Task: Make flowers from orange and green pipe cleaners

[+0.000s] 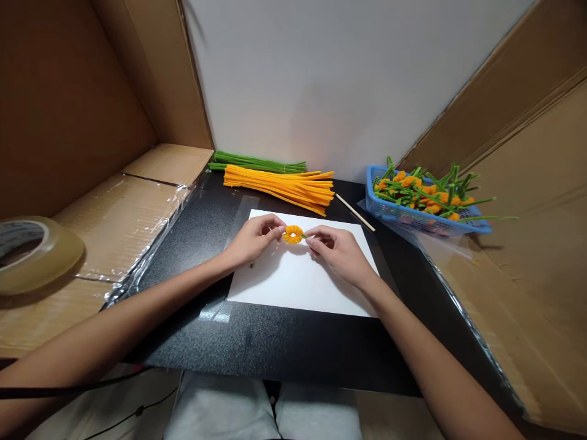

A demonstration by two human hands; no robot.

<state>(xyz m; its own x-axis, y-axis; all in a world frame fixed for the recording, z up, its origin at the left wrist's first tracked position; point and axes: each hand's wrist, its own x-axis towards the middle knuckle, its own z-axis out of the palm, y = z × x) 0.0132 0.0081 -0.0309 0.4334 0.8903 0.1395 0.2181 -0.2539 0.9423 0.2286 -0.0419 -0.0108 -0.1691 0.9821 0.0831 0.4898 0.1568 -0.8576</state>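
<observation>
Over a white sheet of paper (293, 284), a round orange pipe-cleaner flower (293, 242) with a small hole in its middle is held between both hands. My left hand (257, 238) pinches its left edge between thumb and fingers. On the other side, my right hand (337, 250) closes thumb and fingertips on a short green bit at the flower's right edge. Behind the paper lies a bundle of orange pipe cleaners (279, 186), and beyond it a bundle of green pipe cleaners (259, 162).
A pale wooden stick (355, 212) lies right of the orange bundle. The blue basket (389, 211) at the back right holds orange and green pipe-cleaner pieces. A big tape roll (64, 253) rests on cardboard at left. Cardboard walls flank the black table (275, 342).
</observation>
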